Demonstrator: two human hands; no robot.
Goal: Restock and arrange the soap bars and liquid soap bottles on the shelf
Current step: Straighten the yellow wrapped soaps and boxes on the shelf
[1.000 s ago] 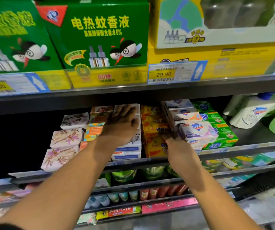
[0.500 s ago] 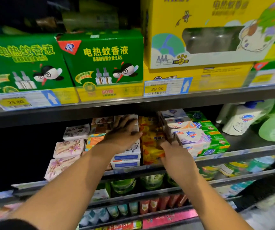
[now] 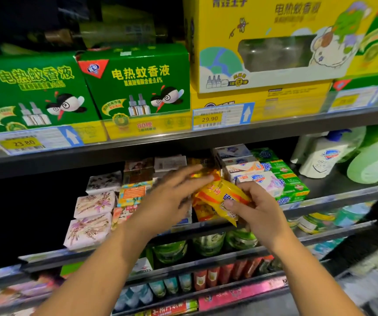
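Right hand (image 3: 259, 209) fingers pinch a yellow soap packet (image 3: 220, 192) above the shelf's (image 3: 343, 196) front edge. Left hand (image 3: 169, 198), fingers straight, touches it. The price tag (image 3: 209, 119) overhead reads 29.90.

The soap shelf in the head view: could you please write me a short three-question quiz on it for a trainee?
1. True or false: the right hand grips the yellow soap pack.
2. Which goods lie directly to the right of the white soap boxes? A) pink floral bars B) green soap boxes C) red bottles
3. Fill in: the price tag on the shelf edge directly above the yellow soap pack reads ___.

Key: 1 true; 2 B; 3 29.90
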